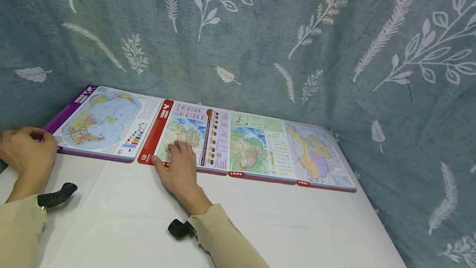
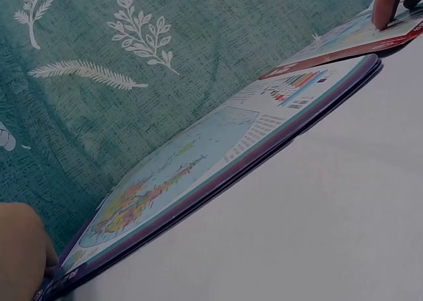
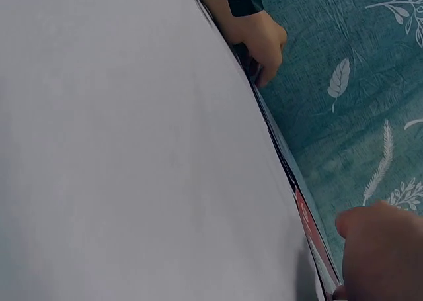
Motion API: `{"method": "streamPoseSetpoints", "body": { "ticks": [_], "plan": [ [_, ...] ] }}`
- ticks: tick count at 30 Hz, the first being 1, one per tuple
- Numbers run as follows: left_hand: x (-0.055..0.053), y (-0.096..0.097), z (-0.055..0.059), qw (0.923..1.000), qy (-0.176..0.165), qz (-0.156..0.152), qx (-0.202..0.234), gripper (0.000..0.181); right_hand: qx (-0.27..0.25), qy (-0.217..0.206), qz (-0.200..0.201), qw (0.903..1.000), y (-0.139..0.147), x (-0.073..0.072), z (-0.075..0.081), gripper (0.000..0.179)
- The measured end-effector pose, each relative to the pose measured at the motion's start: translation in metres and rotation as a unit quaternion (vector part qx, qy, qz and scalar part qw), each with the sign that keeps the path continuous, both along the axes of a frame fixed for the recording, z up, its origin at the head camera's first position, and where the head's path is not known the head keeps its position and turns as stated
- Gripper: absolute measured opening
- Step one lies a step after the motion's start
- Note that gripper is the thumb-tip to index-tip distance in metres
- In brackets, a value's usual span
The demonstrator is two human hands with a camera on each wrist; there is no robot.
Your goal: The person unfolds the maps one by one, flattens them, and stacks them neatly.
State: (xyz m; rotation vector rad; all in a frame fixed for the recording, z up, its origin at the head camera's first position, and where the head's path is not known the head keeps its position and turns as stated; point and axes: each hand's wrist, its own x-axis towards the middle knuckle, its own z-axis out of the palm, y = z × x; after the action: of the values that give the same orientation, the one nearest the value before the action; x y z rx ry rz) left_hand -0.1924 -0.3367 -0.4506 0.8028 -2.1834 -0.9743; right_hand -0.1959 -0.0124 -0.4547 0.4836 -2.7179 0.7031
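Observation:
My left hand pinches the near left corner of a world map with a purple border. The map lies flat at the left end of a row, and the left wrist view shows several stacked layers along its near edge. Beside it lies a red-bordered map of China, overlapping the world map's right edge. My right hand rests on the China map's lower left part, its fingers loosely spread and its thumb at the near edge. In the right wrist view the left hand bends its fingers at the edge.
Farther right in the row lie a green relief map and a multicoloured map. All sit on a white-covered table, against a teal leaf-patterned curtain. A black wrist mount sticks out at the left sleeve.

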Motion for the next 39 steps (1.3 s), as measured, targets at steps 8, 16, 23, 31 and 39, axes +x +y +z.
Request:
{"method": "streamPoseSetpoints", "body": {
  "ticks": [8, 16, 23, 31, 39],
  "plan": [
    [-0.002, 0.001, 0.000, 0.9992, -0.036, 0.009, 0.012, 0.047, 0.033, 0.000, 0.006, 0.9994, -0.022, 0.005, 0.002, 0.052],
    [-0.007, 0.002, -0.001, 0.9996, -0.028, 0.005, -0.007, 0.046, 0.054, -0.010, 0.047, 0.9974, -0.032, 0.009, 0.004, 0.061],
    [-0.006, 0.000, 0.000, 0.9994, -0.035, 0.006, -0.007, 0.047, 0.087, -0.006, 0.098, 0.9914, -0.035, 0.006, 0.006, 0.063],
    [-0.005, -0.001, -0.003, 0.9996, -0.019, 0.019, -0.012, 0.049, 0.066, -0.029, 0.130, 0.9889, -0.035, 0.006, 0.005, 0.066],
    [-0.002, 0.000, -0.004, 0.9992, 0.003, 0.031, -0.024, 0.045, -0.007, -0.054, 0.140, 0.9886, -0.035, 0.008, 0.004, 0.069]
  ]
}}
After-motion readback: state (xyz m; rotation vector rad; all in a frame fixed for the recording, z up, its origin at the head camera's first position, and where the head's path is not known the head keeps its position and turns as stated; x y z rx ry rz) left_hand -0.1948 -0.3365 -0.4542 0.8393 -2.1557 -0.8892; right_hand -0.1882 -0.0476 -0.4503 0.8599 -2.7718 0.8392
